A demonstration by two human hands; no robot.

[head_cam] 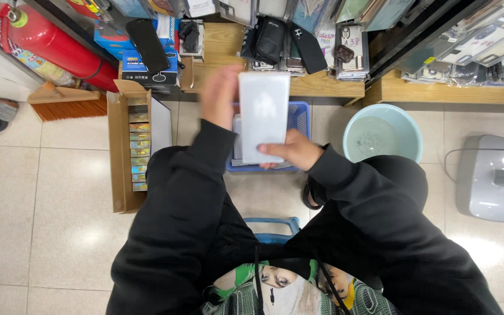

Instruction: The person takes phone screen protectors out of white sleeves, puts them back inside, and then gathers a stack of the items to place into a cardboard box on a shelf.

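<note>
We see a plain white flat package (263, 116) over a blue mesh-patterned basket (300, 118), a pale mint-green basin (382, 133), a red extinguisher (53, 44), a brown cardboard box (119, 151), black sleeves (193, 192) and cream floor tiles (42, 204).

Left hand (220, 96) motion-blurred

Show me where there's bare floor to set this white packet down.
Bare tile lies left of the cardboard box, and between the pale bowl and grey appliance. The blue basket under the white packet is full; the wooden shelf is crowded.
</note>
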